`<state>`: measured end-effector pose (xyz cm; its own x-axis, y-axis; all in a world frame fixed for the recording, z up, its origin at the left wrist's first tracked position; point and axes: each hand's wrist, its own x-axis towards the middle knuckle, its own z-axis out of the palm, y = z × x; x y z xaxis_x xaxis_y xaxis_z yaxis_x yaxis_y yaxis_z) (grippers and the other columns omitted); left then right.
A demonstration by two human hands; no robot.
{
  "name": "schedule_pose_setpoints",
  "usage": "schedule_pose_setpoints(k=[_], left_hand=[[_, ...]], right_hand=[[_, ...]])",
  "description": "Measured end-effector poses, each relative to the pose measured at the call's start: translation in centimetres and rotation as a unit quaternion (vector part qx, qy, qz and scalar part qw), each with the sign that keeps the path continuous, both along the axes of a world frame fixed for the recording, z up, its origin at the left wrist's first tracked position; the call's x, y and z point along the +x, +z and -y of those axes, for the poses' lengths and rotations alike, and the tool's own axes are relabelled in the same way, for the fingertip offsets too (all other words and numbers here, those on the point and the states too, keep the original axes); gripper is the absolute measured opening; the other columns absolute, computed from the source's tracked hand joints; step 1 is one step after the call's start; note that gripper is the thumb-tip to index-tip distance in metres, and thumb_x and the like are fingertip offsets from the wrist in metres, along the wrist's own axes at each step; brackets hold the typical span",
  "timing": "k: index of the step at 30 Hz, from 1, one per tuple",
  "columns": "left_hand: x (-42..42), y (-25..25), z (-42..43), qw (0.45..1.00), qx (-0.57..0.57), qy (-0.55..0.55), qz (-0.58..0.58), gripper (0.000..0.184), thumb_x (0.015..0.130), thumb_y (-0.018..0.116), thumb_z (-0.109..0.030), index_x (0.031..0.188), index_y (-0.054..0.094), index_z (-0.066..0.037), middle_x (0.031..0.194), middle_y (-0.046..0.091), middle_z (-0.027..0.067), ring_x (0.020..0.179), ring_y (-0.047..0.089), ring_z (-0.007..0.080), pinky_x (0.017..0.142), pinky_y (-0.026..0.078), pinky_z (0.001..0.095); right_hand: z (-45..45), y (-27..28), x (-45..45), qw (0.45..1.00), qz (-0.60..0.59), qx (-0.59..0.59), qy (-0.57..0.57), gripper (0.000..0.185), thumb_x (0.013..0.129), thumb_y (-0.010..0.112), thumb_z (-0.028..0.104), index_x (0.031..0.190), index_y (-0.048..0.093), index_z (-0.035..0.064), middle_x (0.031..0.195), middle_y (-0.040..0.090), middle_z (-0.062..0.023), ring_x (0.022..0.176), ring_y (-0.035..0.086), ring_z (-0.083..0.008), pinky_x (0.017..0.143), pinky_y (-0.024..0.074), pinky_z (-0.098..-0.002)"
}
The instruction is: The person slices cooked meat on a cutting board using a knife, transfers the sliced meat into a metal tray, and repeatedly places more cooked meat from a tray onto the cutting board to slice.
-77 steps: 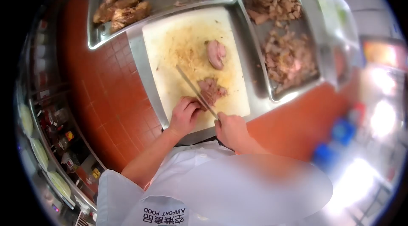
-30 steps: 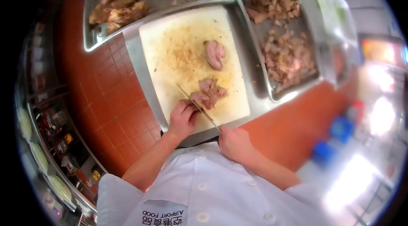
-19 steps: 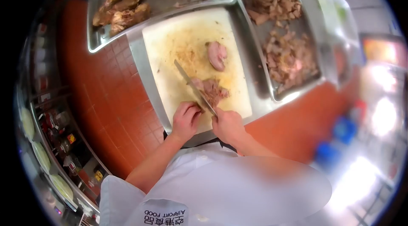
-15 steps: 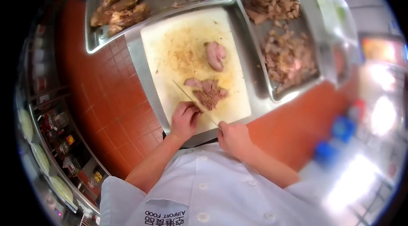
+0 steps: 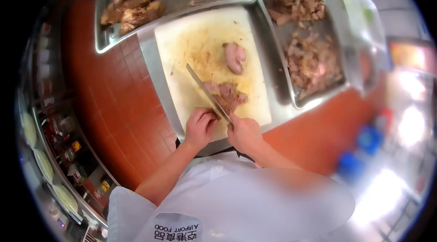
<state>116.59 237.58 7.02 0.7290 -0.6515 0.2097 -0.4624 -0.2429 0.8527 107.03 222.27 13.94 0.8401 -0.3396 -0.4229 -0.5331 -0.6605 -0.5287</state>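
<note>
My right hand (image 5: 245, 136) is closed round the handle of a long knife (image 5: 203, 87), whose blade slants up and to the left over a white cutting board (image 5: 182, 44). Beside the blade, my left hand (image 5: 200, 128) has its fingers curled on the board; what lies under the fingertips, if anything, is too small to name. Sliced meat (image 5: 231, 96) lies in a small heap on the blade's right side, with part of it showing at the blade's edge. Higher up on the board rests a larger pink piece of meat (image 5: 235, 58).
A metal tray (image 5: 175, 11) at the upper left holds browned meat pieces (image 5: 132, 7) and scraps. To the right, another metal tray (image 5: 277, 39) carries two heaps of sliced meat (image 5: 314, 62). Shelves with packages stand at the left, and blue objects (image 5: 368, 139) at the right.
Compared with half a second ago, the knife's flat side faces up more and its tip lies higher on the board. My right hand has moved slightly up, while my left hand stays nearly in place.
</note>
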Motion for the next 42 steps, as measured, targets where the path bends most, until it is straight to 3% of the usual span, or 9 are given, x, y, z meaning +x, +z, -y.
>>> schedule_pose_setpoints(k=[9,13,16,22,28,33,36,42], left_hand=[[0.4,-0.2,0.1,1.0,-0.005,-0.017,0.02,0.02,0.075,0.075,0.007,0.091,0.071,-0.003,0.099,0.067,0.0131,0.091,0.065,0.035,0.078,0.055,0.043],[0.2,-0.2,-0.1,0.999,0.028,-0.016,-0.001,0.017,0.077,0.072,0.008,0.091,0.07,-0.002,0.1,0.067,0.0141,0.093,0.065,0.0354,0.079,0.055,0.0431],[0.5,0.7,-0.1,0.999,0.023,-0.026,-0.006,0.015,0.078,0.071,0.008,0.09,0.069,-0.001,0.101,0.066,0.0147,0.093,0.064,0.0357,0.079,0.055,0.0429],[0.1,0.8,-0.3,1.0,0.015,-0.012,-0.015,0.016,0.079,0.071,0.009,0.092,0.067,-0.001,0.1,0.065,0.0146,0.092,0.064,0.0359,0.077,0.055,0.0427],[0.0,0.6,-0.2,1.0,0.027,0.0,-0.008,0.021,0.076,0.071,0.01,0.093,0.067,-0.001,0.099,0.065,0.0147,0.091,0.064,0.0358,0.076,0.055,0.0431],[-0.5,-0.2,-0.5,0.999,0.041,0.003,-0.005,0.02,0.076,0.07,0.01,0.093,0.067,-0.001,0.1,0.065,0.0151,0.089,0.065,0.0359,0.075,0.055,0.0429],[-0.6,0.3,-0.2,0.999,0.034,0.017,-0.004,0.019,0.077,0.069,0.01,0.093,0.067,-0.001,0.1,0.065,0.0152,0.088,0.065,0.0359,0.075,0.055,0.0422],[-0.8,0.2,-0.4,0.999,0.024,0.031,-0.029,0.018,0.078,0.07,0.01,0.091,0.067,-0.001,0.1,0.065,0.0147,0.088,0.065,0.0358,0.073,0.055,0.0419]], right_hand=[[-0.3,3.6,-3.8,0.994,-0.1,0.004,0.046,0.01,0.091,0.063,0.013,0.093,0.064,0.0036,0.069,0.067,-0.0225,0.066,0.067,-0.0445,0.065,0.0544,-0.0543],[-1.7,-1.7,1.7,0.999,-0.007,-0.006,0.036,0.01,0.087,0.062,0.011,0.093,0.064,0.0018,0.075,0.068,-0.025,0.069,0.068,-0.0449,0.067,0.0552,-0.0546],[-0.8,-2.4,2.9,0.999,0.03,0.004,0.014,0.01,0.089,0.062,0.011,0.091,0.063,0.0012,0.073,0.068,-0.0251,0.069,0.068,-0.0454,0.067,0.0551,-0.0548],[-0.3,2.4,-1.1,0.999,-0.036,0.019,0.009,0.013,0.093,0.062,0.014,0.089,0.062,0.0025,0.068,0.066,-0.024,0.067,0.067,-0.0456,0.067,0.0545,-0.0558],[-0.7,3.9,-3.2,0.997,-0.063,0.015,0.044,0.011,0.092,0.062,0.012,0.088,0.062,0.0023,0.07,0.067,-0.0232,0.067,0.068,-0.0454,0.063,0.0545,-0.0537],[-2.4,-0.9,1.8,0.999,-0.038,-0.003,0.027,0.009,0.089,0.062,0.01,0.087,0.063,0.0016,0.073,0.068,-0.025,0.069,0.068,-0.0458,0.065,0.0554,-0.0535],[-1.7,-2.9,3.7,0.999,0.043,0.009,-0.012,0.009,0.089,0.062,0.01,0.088,0.064,0.0018,0.073,0.068,-0.0253,0.071,0.068,-0.0458,0.068,0.0552,-0.0549],[-0.8,2.2,-1.1,0.998,-0.053,0.018,0.02,0.01,0.091,0.062,0.013,0.092,0.065,0.0035,0.072,0.067,-0.0231,0.07,0.067,-0.0461,0.069,0.0538,-0.0573]])
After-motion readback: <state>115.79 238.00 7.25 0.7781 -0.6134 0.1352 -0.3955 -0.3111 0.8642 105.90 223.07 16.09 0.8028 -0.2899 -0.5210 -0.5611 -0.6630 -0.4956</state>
